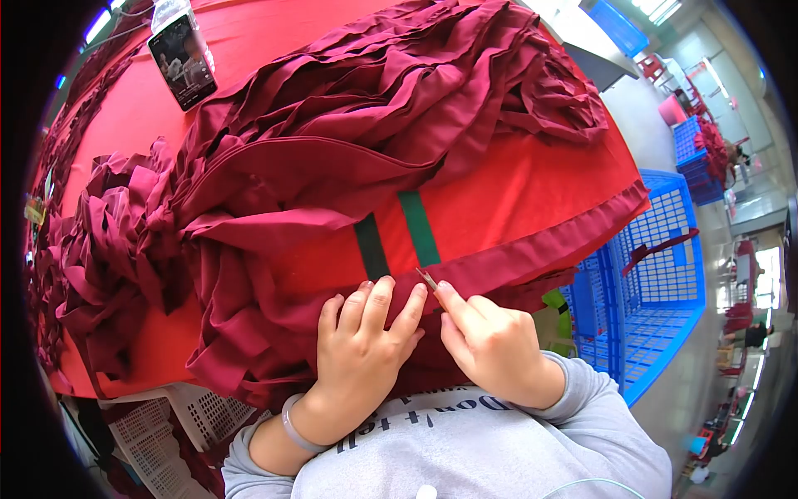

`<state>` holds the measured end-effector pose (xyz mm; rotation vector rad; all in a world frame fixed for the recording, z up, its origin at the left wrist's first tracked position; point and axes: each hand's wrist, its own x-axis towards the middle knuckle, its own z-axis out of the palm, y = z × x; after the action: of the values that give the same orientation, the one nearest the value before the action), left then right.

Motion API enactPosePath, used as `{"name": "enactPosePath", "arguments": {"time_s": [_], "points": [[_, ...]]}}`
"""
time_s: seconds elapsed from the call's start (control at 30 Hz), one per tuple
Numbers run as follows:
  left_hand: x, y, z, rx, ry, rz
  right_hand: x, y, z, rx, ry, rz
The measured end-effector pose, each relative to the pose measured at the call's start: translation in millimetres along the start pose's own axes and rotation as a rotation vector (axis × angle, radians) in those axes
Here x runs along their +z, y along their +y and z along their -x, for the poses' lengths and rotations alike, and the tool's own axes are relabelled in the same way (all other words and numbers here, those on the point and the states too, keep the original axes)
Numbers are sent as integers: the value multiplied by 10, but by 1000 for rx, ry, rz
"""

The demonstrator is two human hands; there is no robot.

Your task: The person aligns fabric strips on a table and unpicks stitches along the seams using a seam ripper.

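Observation:
My left hand (359,339) lies on the maroon fabric strip (532,245) near the table's front edge, its fingers spread. In my right hand (496,345) is a slim tool with a pointed metal tip (426,277); its exact kind does not show. That tip is at the strip, close beside my left index finger. Just beyond my fingertips lie a dark green band (371,247) and a brighter green band (419,229) on the red cloth. A large heap of maroon fabric (332,166) spreads behind them, with folds falling to the left.
A phone (182,62) stands on the red-covered table (258,29) at the back left. Blue plastic baskets (665,287) are to the right, one with a maroon strip (661,247) over it. A white perforated basket (154,445) sits below the table at the left.

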<state>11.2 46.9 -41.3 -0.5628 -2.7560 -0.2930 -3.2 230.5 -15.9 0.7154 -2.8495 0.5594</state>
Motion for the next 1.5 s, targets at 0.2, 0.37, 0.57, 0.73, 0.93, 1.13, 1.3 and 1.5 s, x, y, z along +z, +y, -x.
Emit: {"name": "enactPosePath", "arguments": {"time_s": [0.2,0.37,0.57,0.73,0.93,1.13,1.3,1.5], "points": [[-52,0,4,-13,-13,77,1,58,-153,170,233,-229],[-65,-83,49,-11,-32,198,-13,-54,20,-28,-21,-192],[-88,-92,36,1,-27,204,53,-95,8,-57,-26,-123],[-84,-91,36,4,-12,199,176,-84,-51,-32,90,-123],[-107,-89,50,-13,-42,225,79,-1,-113,42,147,-296],[-79,-94,59,8,-25,196,-54,-66,-10,67,-109,-285],[-78,-77,54,10,-23,175,63,-38,-35,42,-61,-296],[-73,-77,60,-9,-24,186,221,-74,-14,309,13,-794]]}}
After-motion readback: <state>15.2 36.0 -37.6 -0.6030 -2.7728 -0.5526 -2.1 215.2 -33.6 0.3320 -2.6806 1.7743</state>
